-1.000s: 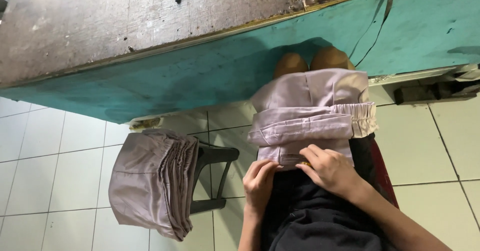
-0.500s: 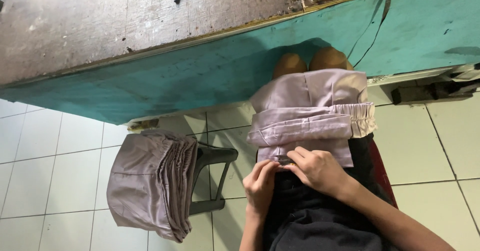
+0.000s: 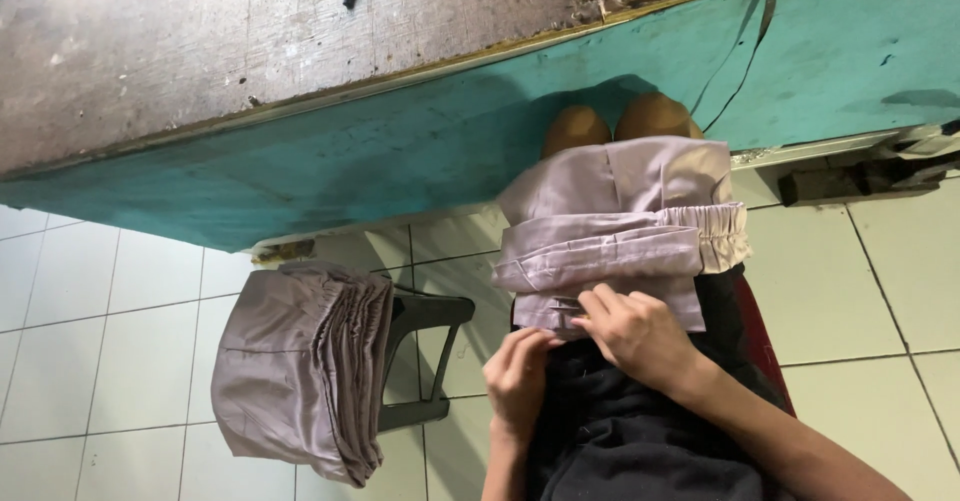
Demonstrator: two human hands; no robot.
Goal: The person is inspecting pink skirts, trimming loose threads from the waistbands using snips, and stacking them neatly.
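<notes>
Both hands work the folded grey garment on the lap: left hand pinching its near edge, right hand gripping beside it.

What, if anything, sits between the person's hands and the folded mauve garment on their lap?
Nothing visible does. Both the left hand and the right hand already rest on the near edge of the folded mauve garment lying across the lap, fingers pressed to the cloth. The stack of similar garments sits apart on a stool to the person's left.
</notes>
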